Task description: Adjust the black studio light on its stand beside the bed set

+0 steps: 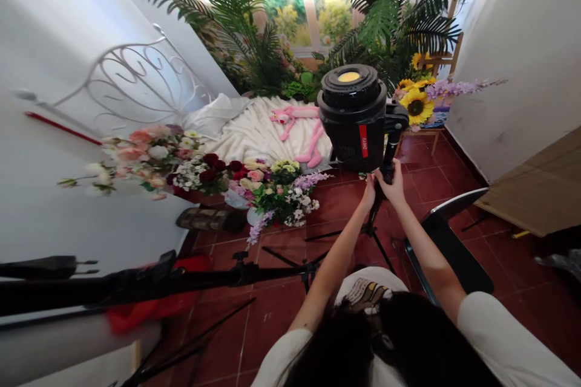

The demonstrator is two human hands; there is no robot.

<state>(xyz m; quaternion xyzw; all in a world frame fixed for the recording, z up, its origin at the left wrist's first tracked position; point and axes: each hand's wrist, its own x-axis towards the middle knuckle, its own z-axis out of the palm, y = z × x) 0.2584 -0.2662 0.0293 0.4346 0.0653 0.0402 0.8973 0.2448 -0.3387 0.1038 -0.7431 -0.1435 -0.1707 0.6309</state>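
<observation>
A black studio light (351,121) with a yellow disc on its top and a red label on its side stands before me. It is mounted on a black light stand (376,211) whose legs spread on the floor. My right hand (394,186) is closed round the stand's upper part, just under the light's side bracket (396,121). My left hand (370,193) is closed too, right beside the pole below the light housing. What its fingers grip is hidden.
Flower bunches (281,193) stand left, before a bed (240,139) with a pink plush toy (311,144). A black stand pole (200,280) crosses the lower left. A dark folding chair (454,248) is close on my right; sunflowers (416,106) and palm fronds (381,18) are behind the light.
</observation>
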